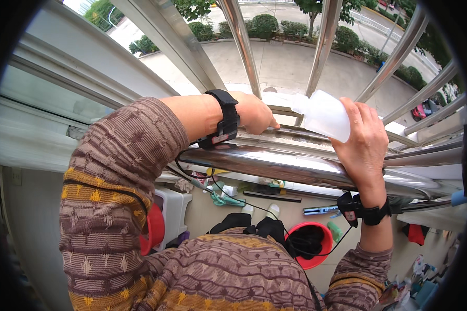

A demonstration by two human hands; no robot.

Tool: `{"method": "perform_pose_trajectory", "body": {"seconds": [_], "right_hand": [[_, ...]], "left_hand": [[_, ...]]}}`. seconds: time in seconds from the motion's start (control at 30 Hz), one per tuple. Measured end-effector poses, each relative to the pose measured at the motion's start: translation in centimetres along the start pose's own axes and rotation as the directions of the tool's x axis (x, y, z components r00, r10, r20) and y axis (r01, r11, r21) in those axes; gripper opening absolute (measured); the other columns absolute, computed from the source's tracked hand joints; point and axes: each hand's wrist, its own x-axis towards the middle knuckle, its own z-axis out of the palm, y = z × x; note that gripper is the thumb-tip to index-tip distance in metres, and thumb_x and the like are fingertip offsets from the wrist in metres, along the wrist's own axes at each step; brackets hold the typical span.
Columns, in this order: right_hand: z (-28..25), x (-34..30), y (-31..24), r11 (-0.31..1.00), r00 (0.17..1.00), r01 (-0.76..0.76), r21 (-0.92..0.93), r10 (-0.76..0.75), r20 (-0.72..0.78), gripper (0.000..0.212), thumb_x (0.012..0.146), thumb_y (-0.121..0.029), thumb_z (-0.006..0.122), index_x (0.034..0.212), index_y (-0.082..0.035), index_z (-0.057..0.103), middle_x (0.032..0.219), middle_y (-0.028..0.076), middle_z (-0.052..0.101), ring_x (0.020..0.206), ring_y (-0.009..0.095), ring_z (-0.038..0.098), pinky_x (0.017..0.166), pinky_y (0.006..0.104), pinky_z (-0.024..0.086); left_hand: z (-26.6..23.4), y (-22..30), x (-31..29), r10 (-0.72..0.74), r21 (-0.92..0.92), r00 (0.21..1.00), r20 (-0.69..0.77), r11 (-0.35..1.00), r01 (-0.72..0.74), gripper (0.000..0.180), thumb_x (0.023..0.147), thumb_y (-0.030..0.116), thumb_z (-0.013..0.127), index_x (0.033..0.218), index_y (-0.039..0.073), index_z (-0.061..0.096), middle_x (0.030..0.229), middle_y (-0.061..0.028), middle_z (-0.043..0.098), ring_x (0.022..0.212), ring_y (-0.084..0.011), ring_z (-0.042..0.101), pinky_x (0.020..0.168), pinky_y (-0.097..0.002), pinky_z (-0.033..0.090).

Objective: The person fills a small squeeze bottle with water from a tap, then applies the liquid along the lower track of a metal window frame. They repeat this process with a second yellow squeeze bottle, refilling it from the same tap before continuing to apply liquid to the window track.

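My right hand (362, 139) is closed around a translucent white squeeze bottle (324, 116). The bottle is tilted over on its side, its narrow neck toward the left, above the window sill track (301, 133). Just left of that neck, my left hand (253, 113) reaches over the metal rail. One of its fingers is stretched out, with the tip at the track's edge; its other fingers are mostly hidden. No object shows in it. Black straps with small devices sit on both wrists.
A thick shiny rail (275, 161) crosses in front of me, with upright metal bars (244, 46) beyond it. Below stand a red bucket (324, 243) with dark cloth inside and a white plastic stool (172, 212). A black cable (233, 194) hangs between my arms.
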Motion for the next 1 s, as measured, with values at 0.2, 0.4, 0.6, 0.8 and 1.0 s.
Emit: {"method": "perform_pose_trajectory", "body": {"seconds": [0.2, 0.4, 0.6, 0.8, 1.0], "right_hand": [[0.1, 0.1, -0.1, 1.0, 1.0, 0.006, -0.003, -0.006, 0.0, 0.058, 0.064, -0.003, 0.076, 0.12, -0.008, 0.063, 0.104, 0.011, 0.065, 0.098, 0.03, 0.063, 0.087, 0.0397, 0.051], [0.2, 0.1, 0.0, 1.0, 1.0, 0.023, 0.0, -0.023, 0.001, 0.058, 0.064, -0.005, 0.078, 0.12, -0.007, 0.063, 0.106, 0.011, 0.065, 0.1, 0.029, 0.063, 0.088, 0.0397, 0.051], [0.2, 0.0, 0.0, 1.0, 1.0, 0.014, 0.005, -0.014, 0.024, 0.059, 0.064, -0.005, 0.079, 0.121, -0.007, 0.063, 0.106, 0.011, 0.065, 0.1, 0.029, 0.063, 0.089, 0.0398, 0.05], [0.1, -0.1, 0.2, 1.0, 0.998, -0.005, 0.02, 0.004, 0.06, 0.065, 0.063, -0.003, 0.078, 0.125, -0.008, 0.062, 0.111, 0.011, 0.065, 0.103, 0.03, 0.063, 0.087, 0.0405, 0.05], [0.4, 0.0, 0.2, 0.999, 0.999, -0.004, 0.04, 0.002, 0.047, 0.063, 0.064, -0.004, 0.077, 0.125, -0.008, 0.062, 0.111, 0.011, 0.066, 0.103, 0.031, 0.063, 0.087, 0.0406, 0.05]], "left_hand": [[-0.1, 0.5, 0.3, -0.016, 0.003, 0.999, 0.042, 1.0, 0.016, 0.076, 0.086, 0.005, 0.047, 0.154, 0.04, 0.043, 0.14, -0.009, 0.062, 0.128, -0.0324, 0.059, 0.101, -0.0468, 0.05], [-0.1, 0.0, 0.0, 0.015, 0.029, 0.998, 0.053, 0.999, -0.016, 0.071, 0.088, 0.006, 0.049, 0.153, 0.031, 0.045, 0.14, -0.0081, 0.061, 0.129, -0.0317, 0.058, 0.105, -0.0445, 0.048], [0.5, 0.0, 1.1, 0.137, 0.08, 0.99, -0.028, 0.988, -0.134, 0.074, 0.084, 0.004, 0.051, 0.154, 0.026, 0.045, 0.125, -0.0145, 0.066, 0.118, -0.0334, 0.063, 0.098, -0.0426, 0.051], [1.0, -0.8, 1.0, 0.093, -0.012, 0.995, -0.023, 0.996, -0.093, 0.073, 0.082, 0.004, 0.052, 0.152, 0.025, 0.048, 0.12, -0.0164, 0.069, 0.113, -0.0347, 0.065, 0.095, -0.044, 0.053], [1.0, -1.9, 1.1, 0.061, -0.054, 0.996, -0.062, 0.996, -0.064, 0.06, 0.085, 0.008, 0.054, 0.142, 0.023, 0.058, 0.126, -0.0149, 0.068, 0.118, -0.0343, 0.064, 0.097, -0.0474, 0.052]]}}
